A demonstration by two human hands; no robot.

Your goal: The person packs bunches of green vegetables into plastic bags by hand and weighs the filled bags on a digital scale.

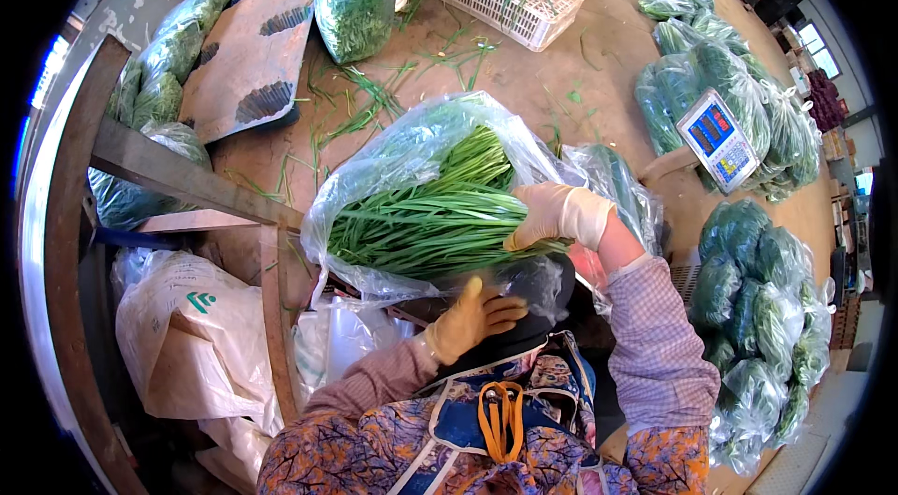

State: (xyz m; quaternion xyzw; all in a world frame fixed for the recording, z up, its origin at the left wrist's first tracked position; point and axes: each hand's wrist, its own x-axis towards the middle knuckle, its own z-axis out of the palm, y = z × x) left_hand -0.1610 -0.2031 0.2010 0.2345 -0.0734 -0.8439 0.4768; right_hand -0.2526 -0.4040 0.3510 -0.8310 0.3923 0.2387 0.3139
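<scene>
Long, thin green chives (426, 225) lie in a large clear plastic bag (374, 179) spread wide in front of me. My right hand (558, 217), in a pale rubber glove, is closed over the right end of the bundle, thumb toward me; its other fingers are partly hidden. Just below the bag's near edge is my left hand (475, 319), in a yellowish glove. It holds nothing, its thumb stands up and its fingers are apart.
Beside me on the right are a digital scale display (718, 141) and piles of bagged greens (762, 294). A white plastic crate (505, 7) and a filled bag (354, 4) stand ahead. Left are a wooden frame (187, 167) and a white sack (192, 336). Loose stalks litter the floor.
</scene>
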